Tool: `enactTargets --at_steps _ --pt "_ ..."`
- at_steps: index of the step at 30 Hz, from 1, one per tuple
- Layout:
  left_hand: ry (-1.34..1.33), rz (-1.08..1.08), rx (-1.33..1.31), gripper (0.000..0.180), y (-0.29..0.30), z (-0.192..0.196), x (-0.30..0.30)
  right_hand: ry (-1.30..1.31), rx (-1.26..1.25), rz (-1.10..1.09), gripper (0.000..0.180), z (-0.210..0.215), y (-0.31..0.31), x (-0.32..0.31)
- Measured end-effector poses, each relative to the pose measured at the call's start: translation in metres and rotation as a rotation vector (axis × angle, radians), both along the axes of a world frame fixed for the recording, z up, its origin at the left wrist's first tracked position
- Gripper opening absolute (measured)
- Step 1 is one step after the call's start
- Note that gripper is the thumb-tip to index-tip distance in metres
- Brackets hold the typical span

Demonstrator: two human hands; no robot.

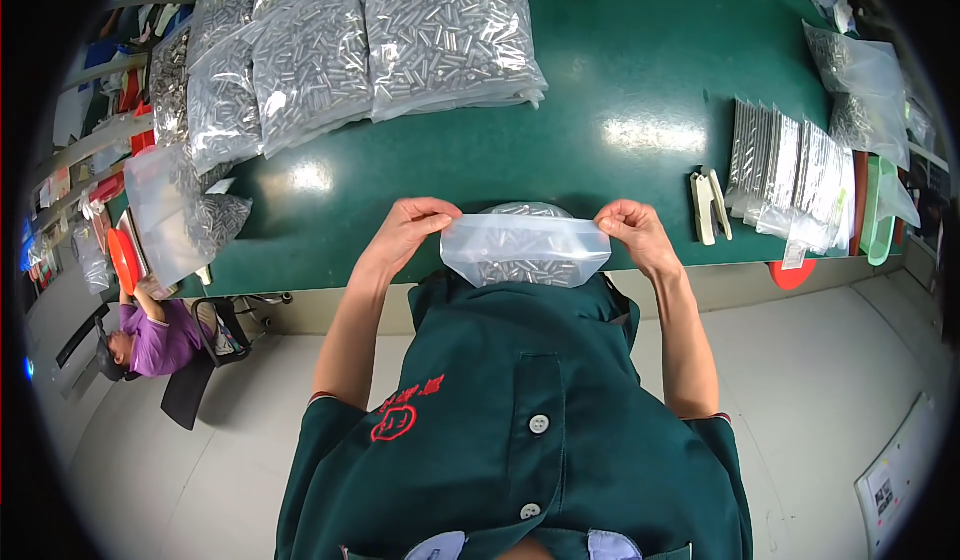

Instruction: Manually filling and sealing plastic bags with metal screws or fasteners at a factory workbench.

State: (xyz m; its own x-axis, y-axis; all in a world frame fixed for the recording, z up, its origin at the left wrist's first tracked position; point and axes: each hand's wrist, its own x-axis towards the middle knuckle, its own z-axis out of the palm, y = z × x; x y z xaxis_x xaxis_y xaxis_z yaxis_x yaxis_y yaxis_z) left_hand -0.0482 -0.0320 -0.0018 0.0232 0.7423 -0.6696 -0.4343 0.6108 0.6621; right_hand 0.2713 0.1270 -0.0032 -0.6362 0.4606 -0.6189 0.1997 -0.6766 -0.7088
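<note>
A clear plastic bag [525, 244] with many small metal pins in its lower part rests at the table's near edge, against my body. My left hand [415, 224] pinches the bag's upper left corner between thumb and fingers. At the opposite corner, my right hand [634, 232] grips the bag the same way. The top strip is stretched flat between both hands, and its frosted film partly veils the pins. Whether the bag's mouth is sealed cannot be made out.
Large bags of metal pins [450, 35] are piled at the back left of the green table [590, 70]. On the right lie a pale stapler [708, 205], a row of small flat packets [790, 165] and a green tray [880, 210]. A person in purple [168, 340] sits far left.
</note>
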Motion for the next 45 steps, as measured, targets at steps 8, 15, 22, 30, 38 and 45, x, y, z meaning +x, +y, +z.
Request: enactTargets --at_steps 8,15,22,30,38,45 --pt "0.076 -0.047 0.07 0.02 0.001 0.017 0.004 0.081 -0.112 -0.005 0.018 0.011 0.003 0.009" --pt "0.537 -0.031 0.323 0.016 -0.011 0.012 0.018 -0.013 0.075 -0.155 0.019 0.006 -0.02 0.007" --pt "0.77 0.019 0.428 0.012 -0.013 0.019 0.027 -0.208 0.977 -0.084 0.011 0.035 -0.032 -0.008" --pt "-0.017 0.067 -0.116 0.008 -0.013 -0.004 0.018 -0.151 0.086 -0.229 0.01 0.0 -0.041 -0.004" --pt "0.035 0.148 -0.011 0.01 -0.019 0.019 0.02 -0.133 0.131 -0.258 0.009 0.025 -0.034 -0.004" --pt "-0.371 0.327 -0.197 0.012 -0.024 -0.011 0.026 -0.07 -0.337 -0.275 0.012 -0.003 -0.033 -0.001"
